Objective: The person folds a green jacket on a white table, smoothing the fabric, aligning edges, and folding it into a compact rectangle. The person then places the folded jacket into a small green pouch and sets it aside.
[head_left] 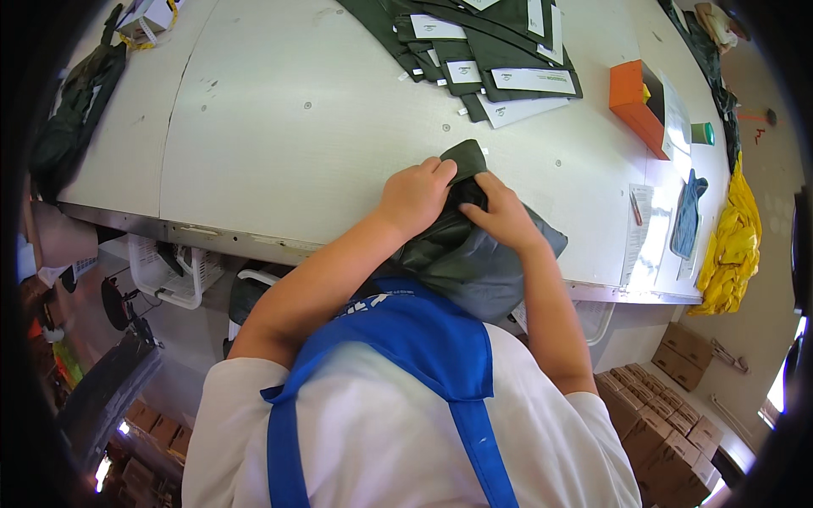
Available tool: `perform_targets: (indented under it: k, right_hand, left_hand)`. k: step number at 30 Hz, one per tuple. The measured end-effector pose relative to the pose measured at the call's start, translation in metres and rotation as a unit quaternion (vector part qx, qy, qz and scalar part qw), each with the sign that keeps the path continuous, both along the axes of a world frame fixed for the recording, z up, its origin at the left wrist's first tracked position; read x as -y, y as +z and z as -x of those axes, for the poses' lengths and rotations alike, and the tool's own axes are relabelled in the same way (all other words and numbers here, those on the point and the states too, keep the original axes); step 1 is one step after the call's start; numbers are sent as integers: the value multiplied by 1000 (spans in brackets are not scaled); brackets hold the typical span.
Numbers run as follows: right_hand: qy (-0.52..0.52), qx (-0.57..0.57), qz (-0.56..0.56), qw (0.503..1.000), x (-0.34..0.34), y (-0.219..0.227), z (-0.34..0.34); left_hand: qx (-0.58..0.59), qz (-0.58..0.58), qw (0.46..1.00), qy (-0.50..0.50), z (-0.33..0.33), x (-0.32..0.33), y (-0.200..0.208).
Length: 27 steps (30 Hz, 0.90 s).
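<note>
Tabletop: broad and off-white, with a seam running well left of the fingers and a metal-edged front on their body side.
Cloth in hand: glossy dark green fabric piece, right at the fingers, bunched and spilling over the front edge beside the blue apron.
Left hand: fingers pinch the raised upper flap.
Right hand: thumb and fingers bend at the dark fold; whether they close on cloth, I cannot tell.
Handling: best, I judge, to keep the left pinch firm, smooth the fold with the right fingers, and rest the slippery-looking bulk on the tabletop against drag.
Beyond the fingers: overlapping dark green fabric pieces with white labels.
Right of the fingers: open orange box, slim pen, crumpled blue cloth; farther out, bright yellow fabric.
Room, below left of the fingers: white plastic basket.
</note>
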State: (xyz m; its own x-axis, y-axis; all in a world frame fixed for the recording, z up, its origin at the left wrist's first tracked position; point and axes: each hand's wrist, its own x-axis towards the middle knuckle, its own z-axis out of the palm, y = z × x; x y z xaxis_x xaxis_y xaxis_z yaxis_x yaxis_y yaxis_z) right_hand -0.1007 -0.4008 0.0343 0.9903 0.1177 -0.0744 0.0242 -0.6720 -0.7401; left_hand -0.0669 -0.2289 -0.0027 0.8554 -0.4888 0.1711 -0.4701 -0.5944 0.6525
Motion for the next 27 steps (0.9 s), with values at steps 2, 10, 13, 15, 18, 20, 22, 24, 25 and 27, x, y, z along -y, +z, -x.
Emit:
perform_targets:
  k: [2, 10, 13, 15, 18, 20, 22, 24, 25, 27]
  right_hand:
    - [2, -36, -51, 998, 15, -1, 3]
    - [-154, 97, 92, 979, 5, -31, 11]
    - [-67, 10, 57, 996, 17, -45, -16]
    - [-96, 16, 131, 987, 14, -48, -28]
    - [-138, 30, 215, 966, 7, -53, -31]
    - [-156, 43, 216, 963, 2, -54, -30]
    - [-169, -3, 119, 978, 3, -47, -23]
    - [-159, 97, 103, 977, -4, -30, -10]
    - [-142, 220, 133, 956, -12, -19, 6]
    - [-75, 171, 30, 982, -28, -5, 49]
  left_hand:
    - [6, 10, 1000, 2, 2, -2, 5]
    - [36, 48, 997, -44, 8, -6, 7]
    - [40, 49, 995, -76, 9, -4, 6]
    - [36, 26, 996, -71, 9, -9, 6]
    - [-43, 15, 998, 38, 2, -29, -1]
    - [-116, -26, 991, 52, 3, -49, -10]
    - [-199, -82, 975, 46, 8, -66, -30]
    - [-383, -91, 918, 48, 15, -76, -37]
    - [-470, -94, 876, 49, 16, -79, -39]
    - [-589, 73, 802, 68, 14, -76, -31]
